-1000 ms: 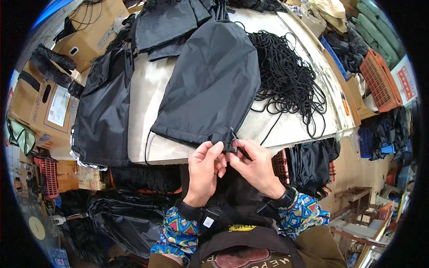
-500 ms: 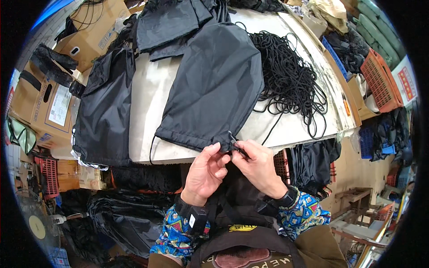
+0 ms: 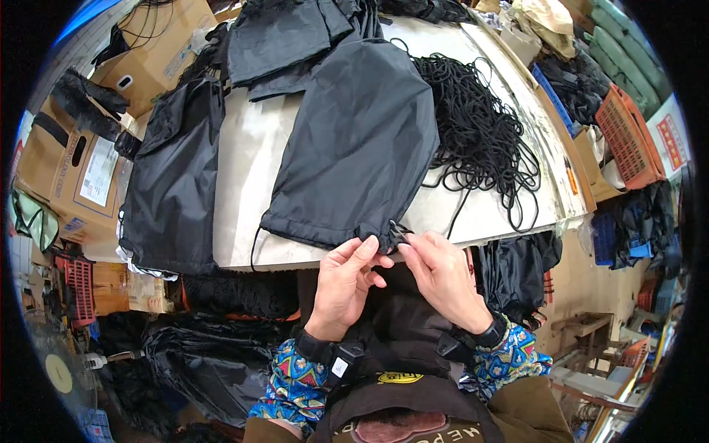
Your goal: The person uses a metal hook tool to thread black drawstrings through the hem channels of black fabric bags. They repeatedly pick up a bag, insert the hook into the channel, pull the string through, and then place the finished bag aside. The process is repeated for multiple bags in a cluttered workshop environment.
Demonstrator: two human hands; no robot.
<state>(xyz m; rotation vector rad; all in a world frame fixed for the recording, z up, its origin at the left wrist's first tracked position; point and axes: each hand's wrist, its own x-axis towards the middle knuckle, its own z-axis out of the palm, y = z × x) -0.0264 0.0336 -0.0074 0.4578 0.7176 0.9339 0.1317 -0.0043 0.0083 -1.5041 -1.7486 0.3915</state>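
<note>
A black fabric drawstring bag (image 3: pixel 347 133) lies flat on the table, its hemmed edge toward me and a black cord hanging from the left corner. My left hand (image 3: pixel 343 280) pinches the gathered right end of that hem between thumb and forefinger, the other fingers curled loosely. Just to its right, my right hand (image 3: pixel 443 277) is closed at the hem's opening, fingertips pressed together. A small thin silvery metal tool (image 3: pixel 399 228) shows at those fingertips. Its far end and any cord on it are too small to make out.
A heap of black cord (image 3: pixel 480 125) covers the table's right side. Another black bag (image 3: pixel 173 177) lies at the left, with folded black fabric (image 3: pixel 277 37) at the far edge. Cardboard boxes (image 3: pixel 81 177) stand left; an orange basket (image 3: pixel 628 133) is at right.
Both hands and the bag's near hem have shifted slightly right. My right hand has drawn a little away from the left, and the metal tool has moved right with it.
</note>
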